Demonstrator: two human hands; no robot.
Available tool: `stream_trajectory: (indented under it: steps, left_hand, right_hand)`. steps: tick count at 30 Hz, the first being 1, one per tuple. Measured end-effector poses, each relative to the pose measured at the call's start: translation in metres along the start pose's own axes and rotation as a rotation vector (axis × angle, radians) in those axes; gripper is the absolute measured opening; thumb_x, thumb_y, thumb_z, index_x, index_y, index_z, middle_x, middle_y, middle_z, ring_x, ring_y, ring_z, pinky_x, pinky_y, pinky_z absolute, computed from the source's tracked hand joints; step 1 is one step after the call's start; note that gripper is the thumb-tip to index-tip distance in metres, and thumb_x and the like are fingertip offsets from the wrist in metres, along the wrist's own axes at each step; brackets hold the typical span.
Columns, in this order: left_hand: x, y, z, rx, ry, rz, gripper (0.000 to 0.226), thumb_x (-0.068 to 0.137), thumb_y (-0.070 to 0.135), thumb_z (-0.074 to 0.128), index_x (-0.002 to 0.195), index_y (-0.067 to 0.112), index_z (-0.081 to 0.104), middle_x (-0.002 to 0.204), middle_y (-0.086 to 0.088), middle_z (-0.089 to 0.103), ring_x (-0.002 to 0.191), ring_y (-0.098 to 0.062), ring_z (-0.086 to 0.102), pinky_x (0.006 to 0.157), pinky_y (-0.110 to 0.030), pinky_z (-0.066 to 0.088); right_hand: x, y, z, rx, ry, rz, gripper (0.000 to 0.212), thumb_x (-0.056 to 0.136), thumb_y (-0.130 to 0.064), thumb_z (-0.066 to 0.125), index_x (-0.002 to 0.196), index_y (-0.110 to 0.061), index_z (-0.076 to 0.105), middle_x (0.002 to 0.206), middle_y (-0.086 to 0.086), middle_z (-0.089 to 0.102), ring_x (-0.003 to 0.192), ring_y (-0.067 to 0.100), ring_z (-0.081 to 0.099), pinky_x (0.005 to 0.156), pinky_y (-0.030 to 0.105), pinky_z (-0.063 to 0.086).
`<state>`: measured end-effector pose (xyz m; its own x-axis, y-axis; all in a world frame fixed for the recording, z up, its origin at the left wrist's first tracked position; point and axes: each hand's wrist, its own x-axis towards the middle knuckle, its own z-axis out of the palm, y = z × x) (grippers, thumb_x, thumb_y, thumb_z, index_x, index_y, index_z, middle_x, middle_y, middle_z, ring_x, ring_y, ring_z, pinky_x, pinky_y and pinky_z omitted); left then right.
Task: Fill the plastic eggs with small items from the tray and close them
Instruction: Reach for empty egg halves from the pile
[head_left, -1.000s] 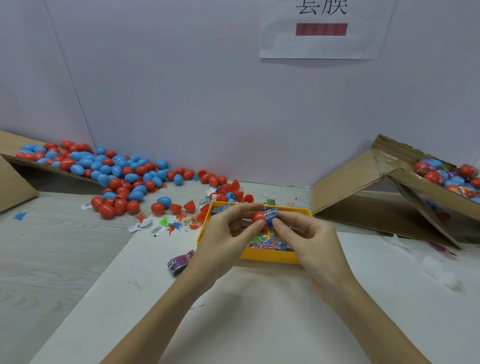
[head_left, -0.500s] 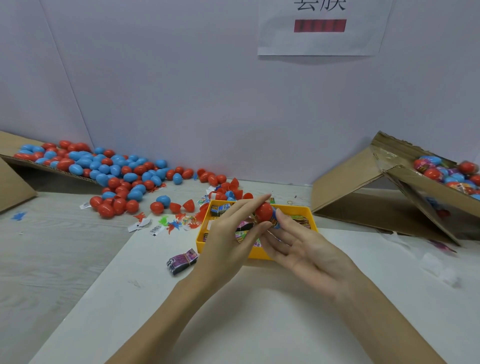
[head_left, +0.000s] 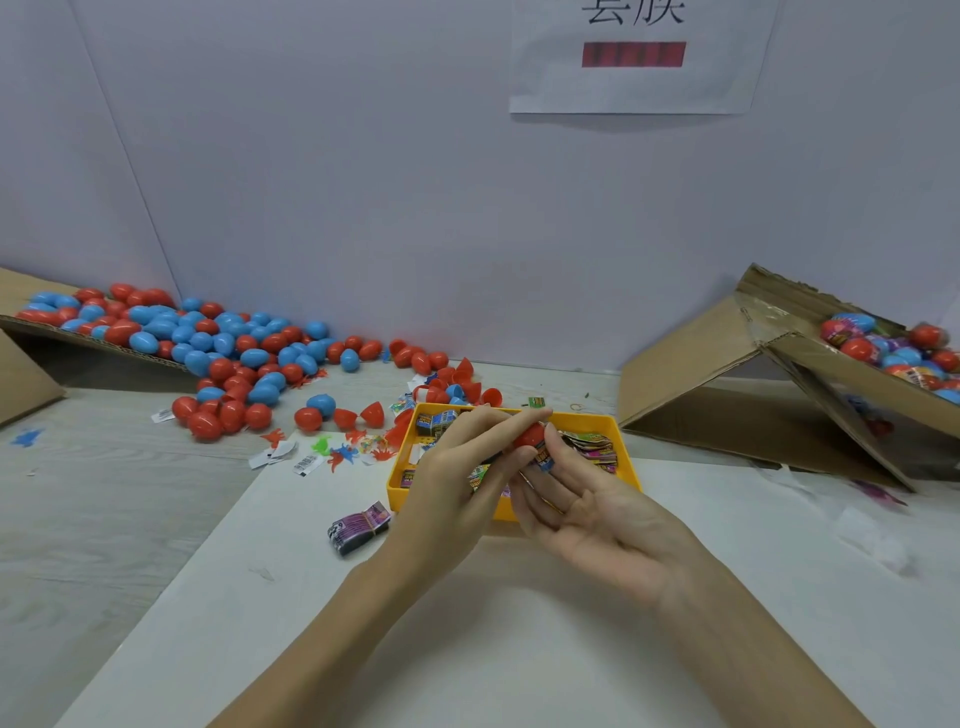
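**Red egg pinched above the yellow tray**

Fingers (head_left: 498, 423) of my left hand (head_left: 452, 478) are curled around a red egg (head_left: 529, 434) and pinch it from above, just over the middle of the yellow tray (head_left: 400, 483). My right hand (head_left: 587, 512) lies palm up beside it, with the fingers nearly straight and relaxed. Their tips touch the lower side of the egg, where a small printed wrapper (head_left: 543, 460) shows in blue and yellow. I cannot tell whether the egg is fully closed, because the fingers hide the seam.

Nearest to me, on this side of the tray, both forearms lie over a white sheet (head_left: 467, 649). Just left of the tray, on that sheet, rests a purple banded bundle (head_left: 359, 526). Inside the tray lie many small printed packets (head_left: 592, 448), most of them at its right end.

Beyond the tray's left corner I see small plastic figures (head_left: 343, 453) in orange, green and blue, and some open red egg halves (head_left: 372, 414). Farther left from the tray, a big pile of eggs (head_left: 208, 343), red and blue, spreads down from a cardboard flap (head_left: 31, 364). Well to the right of the tray stands a tilted cardboard box (head_left: 727, 374) with wrapped eggs (head_left: 893, 348) on top. Behind the tray, a paper notice (head_left: 639, 78) hangs on the wall.
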<state>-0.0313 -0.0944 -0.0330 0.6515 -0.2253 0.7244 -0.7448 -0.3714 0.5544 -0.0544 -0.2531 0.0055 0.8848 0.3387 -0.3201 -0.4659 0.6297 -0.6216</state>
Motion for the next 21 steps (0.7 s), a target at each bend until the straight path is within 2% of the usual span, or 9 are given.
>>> stream_trajectory:
  steps: [3,6,8,11,15,17,19,21]
  left_hand:
    - [-0.001,0.002,0.001,-0.076,-0.003,-0.039,0.035,0.104,0.015,0.056,0.138,0.020,0.062,0.129,0.011,0.063,0.125,-0.019,0.058,0.102,-0.024,0.047]
    - [-0.001,0.006,0.006,-0.194,0.023,-0.134,0.031,0.104,0.018,0.056,0.133,0.022,0.065,0.127,0.012,0.067,0.124,-0.016,0.061,0.099,-0.022,0.049]
    - [-0.001,0.007,0.009,-0.261,0.065,-0.175,0.029,0.104,0.013,0.057,0.130,0.020,0.068,0.124,0.010,0.070,0.122,-0.015,0.064,0.099,-0.024,0.051]
    - [-0.002,0.006,0.011,-0.298,0.079,-0.180,0.029,0.103,0.008,0.055,0.127,0.016,0.070,0.122,0.005,0.072,0.122,-0.018,0.064,0.101,-0.030,0.051]
    - [-0.003,0.010,0.012,-0.311,0.097,-0.191,0.029,0.104,0.015,0.056,0.128,0.019,0.070,0.122,0.008,0.072,0.122,-0.018,0.065,0.101,-0.029,0.051]
    - [-0.003,0.013,0.012,-0.304,0.093,-0.205,0.029,0.103,0.022,0.059,0.130,0.025,0.069,0.121,0.009,0.072,0.116,-0.019,0.067,0.098,-0.028,0.053]
    - [-0.002,0.013,0.009,-0.270,0.087,-0.193,0.030,0.101,0.020,0.063,0.130,0.027,0.069,0.120,0.007,0.071,0.109,-0.022,0.067,0.094,-0.030,0.055]
    - [-0.001,0.010,0.005,-0.229,0.091,-0.176,0.032,0.098,0.014,0.067,0.129,0.024,0.069,0.120,0.007,0.070,0.112,-0.021,0.066,0.095,-0.030,0.055]
  right_hand:
    - [0.001,0.000,-0.001,0.034,-0.008,0.039,0.054,0.070,-0.021,0.085,0.121,-0.006,0.072,0.108,0.015,0.077,0.090,0.026,0.078,0.074,0.036,0.064]
    - [0.002,0.001,-0.001,0.014,-0.039,0.050,0.044,0.072,-0.024,0.085,0.112,-0.007,0.078,0.117,0.014,0.076,0.095,0.024,0.077,0.078,0.036,0.064]
    - [0.002,0.002,-0.001,0.012,-0.043,0.052,0.034,0.072,-0.024,0.085,0.101,-0.007,0.082,0.115,0.013,0.076,0.096,0.025,0.077,0.078,0.037,0.064]
    - [0.003,0.002,-0.002,0.020,-0.025,0.051,0.032,0.069,-0.023,0.087,0.096,-0.005,0.083,0.105,0.015,0.077,0.089,0.026,0.078,0.073,0.036,0.064]
    - [0.002,0.002,-0.001,0.005,-0.024,0.043,0.031,0.071,-0.025,0.086,0.093,-0.005,0.083,0.107,0.016,0.077,0.088,0.026,0.078,0.074,0.037,0.064]
    - [0.002,0.001,-0.002,-0.028,-0.041,0.034,0.032,0.078,-0.030,0.082,0.097,-0.005,0.083,0.114,0.017,0.076,0.096,0.027,0.077,0.085,0.039,0.063]
    - [0.001,-0.001,-0.004,-0.061,-0.060,0.026,0.040,0.090,-0.036,0.072,0.111,-0.003,0.078,0.122,0.019,0.073,0.109,0.028,0.074,0.098,0.041,0.057]
    - [-0.002,-0.004,-0.006,-0.078,-0.064,0.019,0.045,0.098,-0.036,0.064,0.122,0.002,0.070,0.123,0.021,0.072,0.112,0.029,0.073,0.098,0.041,0.054]
